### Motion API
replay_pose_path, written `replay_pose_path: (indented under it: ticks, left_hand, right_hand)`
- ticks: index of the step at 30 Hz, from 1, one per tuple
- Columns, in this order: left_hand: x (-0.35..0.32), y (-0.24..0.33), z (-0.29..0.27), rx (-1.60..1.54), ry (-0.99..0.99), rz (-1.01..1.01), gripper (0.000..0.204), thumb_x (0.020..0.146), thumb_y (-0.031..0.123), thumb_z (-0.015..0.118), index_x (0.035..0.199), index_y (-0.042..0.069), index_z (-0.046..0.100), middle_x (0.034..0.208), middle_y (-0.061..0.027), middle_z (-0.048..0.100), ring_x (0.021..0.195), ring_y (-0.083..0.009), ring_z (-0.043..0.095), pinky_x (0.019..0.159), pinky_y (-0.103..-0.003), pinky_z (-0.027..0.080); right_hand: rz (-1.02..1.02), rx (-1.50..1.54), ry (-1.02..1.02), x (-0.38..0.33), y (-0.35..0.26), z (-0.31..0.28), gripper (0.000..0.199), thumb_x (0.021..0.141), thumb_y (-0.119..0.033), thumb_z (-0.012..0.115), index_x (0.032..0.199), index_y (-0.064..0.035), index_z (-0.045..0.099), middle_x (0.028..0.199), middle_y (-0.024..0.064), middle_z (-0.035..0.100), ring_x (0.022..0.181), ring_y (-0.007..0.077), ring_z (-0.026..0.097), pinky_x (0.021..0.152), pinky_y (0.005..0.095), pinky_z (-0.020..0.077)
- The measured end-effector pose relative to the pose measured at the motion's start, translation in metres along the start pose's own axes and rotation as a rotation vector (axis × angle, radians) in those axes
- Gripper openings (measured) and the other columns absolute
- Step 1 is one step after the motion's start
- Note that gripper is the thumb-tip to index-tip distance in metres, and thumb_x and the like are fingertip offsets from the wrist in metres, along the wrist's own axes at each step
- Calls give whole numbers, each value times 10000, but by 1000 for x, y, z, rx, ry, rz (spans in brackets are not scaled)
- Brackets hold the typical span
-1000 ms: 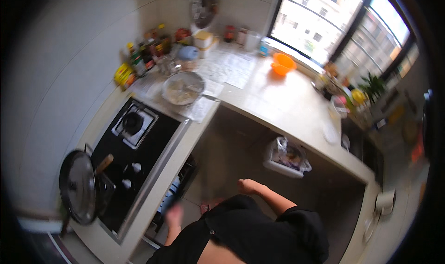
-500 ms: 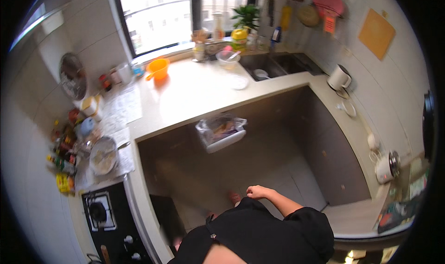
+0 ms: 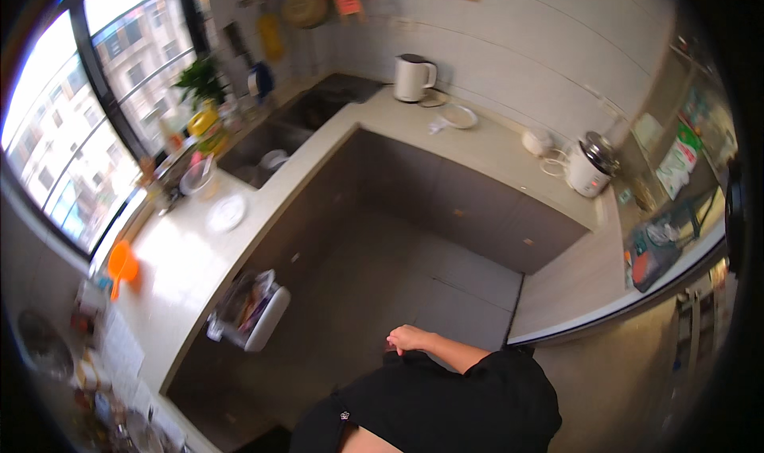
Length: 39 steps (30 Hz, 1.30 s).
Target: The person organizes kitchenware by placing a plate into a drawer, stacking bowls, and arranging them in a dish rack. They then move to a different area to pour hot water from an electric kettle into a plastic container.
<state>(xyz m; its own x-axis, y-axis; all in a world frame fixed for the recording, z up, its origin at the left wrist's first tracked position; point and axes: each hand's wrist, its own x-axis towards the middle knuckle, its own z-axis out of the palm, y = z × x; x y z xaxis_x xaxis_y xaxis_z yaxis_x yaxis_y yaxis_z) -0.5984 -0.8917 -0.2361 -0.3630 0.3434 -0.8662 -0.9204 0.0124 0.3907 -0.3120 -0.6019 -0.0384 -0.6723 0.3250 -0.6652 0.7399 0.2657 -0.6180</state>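
Note:
My right hand (image 3: 407, 339) hangs in front of my black shirt, over the floor, with its fingers curled in and nothing visible in them. It touches no object. My left hand is out of view. Nearest on the left is a white bin (image 3: 267, 319) with a plastic liner and some rubbish inside, fixed to the front of the cabinet below the counter edge.
A pale counter (image 3: 179, 250) wraps around, bearing an orange ladle-like scoop (image 3: 122, 262), a white plate (image 3: 228, 213), a double sink (image 3: 298, 127), a white kettle (image 3: 411, 79) and a white cooker (image 3: 590, 167). A bag (image 3: 656, 250) lies at right, near a doorway.
My view has turned to the right. The window and sink have shifted left, and the stove has left the picture. My right hand stays curled before my body.

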Motion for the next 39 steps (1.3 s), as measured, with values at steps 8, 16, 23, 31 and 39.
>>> replay_pose_path:
  ticks: [8,16,23,31,39]
  left_hand:
    - [17,-2,199,753,-143,155,182,786,110,511,891,-7,603,805,-109,631,787,-228,609,689,-367,471]
    - [33,15,305,1313,-181,353,184,780,126,523,869,-9,611,771,-107,631,744,-215,616,647,-363,476]
    - [74,44,393,1571,-217,464,188,774,140,533,849,-10,618,742,-105,630,706,-204,622,610,-358,480]
    - [116,80,543,1611,-402,594,196,768,156,544,827,-12,627,708,-103,629,662,-191,630,567,-354,484]
    - [184,64,678,1793,-805,686,184,818,72,482,900,-45,598,634,-98,627,616,-181,626,570,-281,496]
  right_hand:
    - [23,47,449,-21,98,-93,242,826,-240,475,946,-61,585,852,134,632,805,314,595,708,393,469]
    - [233,99,292,-11,145,-126,260,825,-255,483,1003,-82,563,956,132,614,899,316,570,763,404,449]
    - [175,89,467,28,153,-199,251,824,-269,471,846,-51,594,778,146,614,725,336,573,643,427,441]
    - [163,313,864,54,113,-323,220,845,-199,466,788,-10,561,663,133,598,628,275,583,566,387,445]
    - [115,979,784,69,154,-436,248,916,-145,354,1027,19,503,815,111,610,655,169,608,569,249,477]
